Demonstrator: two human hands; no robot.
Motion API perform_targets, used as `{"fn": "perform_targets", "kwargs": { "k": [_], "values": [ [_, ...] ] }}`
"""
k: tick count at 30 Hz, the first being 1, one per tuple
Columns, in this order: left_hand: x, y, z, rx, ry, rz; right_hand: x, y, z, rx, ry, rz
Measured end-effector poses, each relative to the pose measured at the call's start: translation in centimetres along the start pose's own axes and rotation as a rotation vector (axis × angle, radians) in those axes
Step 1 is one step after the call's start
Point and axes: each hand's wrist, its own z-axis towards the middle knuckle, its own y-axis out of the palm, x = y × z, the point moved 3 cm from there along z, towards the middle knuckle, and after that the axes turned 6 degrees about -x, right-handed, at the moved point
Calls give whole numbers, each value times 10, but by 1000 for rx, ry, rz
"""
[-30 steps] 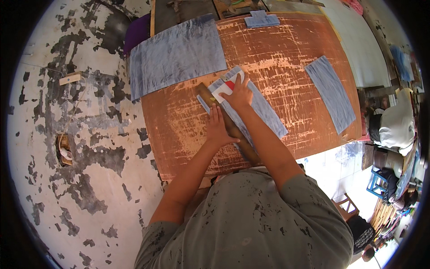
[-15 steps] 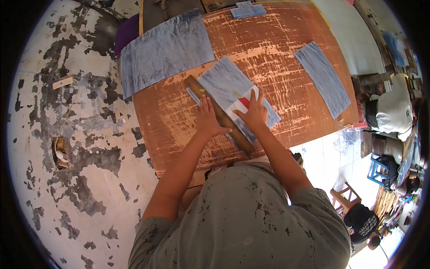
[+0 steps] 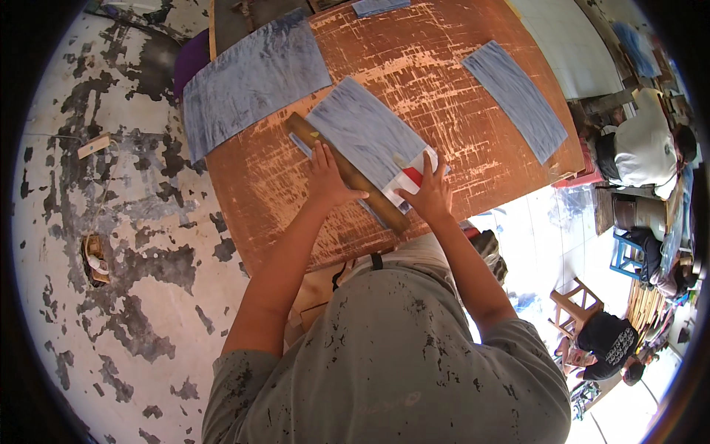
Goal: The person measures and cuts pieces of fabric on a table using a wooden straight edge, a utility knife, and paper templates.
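Observation:
My left hand [image 3: 326, 177] lies with fingers and thumb spread, pressing on a long brown wooden strip [image 3: 367, 190]. The strip runs slantwise over a streaky blue-grey sheet [image 3: 362, 115], whose narrow edge shows on the strip's left side. Thumb on one end and fingers on the other, my right hand [image 3: 435, 194] grips a flat white piece with a red patch [image 3: 401, 185]. That piece lies across the sheet, next to the strip, near the sheet's near right end. My palm and fingers hide part of it.
A large blue-grey sheet [image 3: 255, 85] lies at the table's far left, a narrower one [image 3: 518, 100] at the right, and a small one [image 3: 381, 7] at the far edge. The worn reddish-brown tabletop [image 3: 259, 200] adjoins a peeling wall [image 3: 148, 296]. People and wooden stools [image 3: 573, 307] are at right.
My right hand and the white piece have slid along the strip toward the sheet's near right end. My left hand stays on the strip. The whole view has shifted slightly.

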Motion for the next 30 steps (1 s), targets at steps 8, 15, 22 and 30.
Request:
{"fn": "perform_targets", "kwargs": {
  "k": [8,15,22,30],
  "values": [
    [-2,0,4,-72,-28,8,7,-2,-7,-37,28,50],
    [1,-1,4,-101,-42,3,6,-8,-8,-109,88,67],
    [-1,1,6,-97,-48,17,6,-10,-10,-98,91,88],
    [-1,3,7,-76,-37,42,7,-8,-12,-59,75,52]
  ]
}}
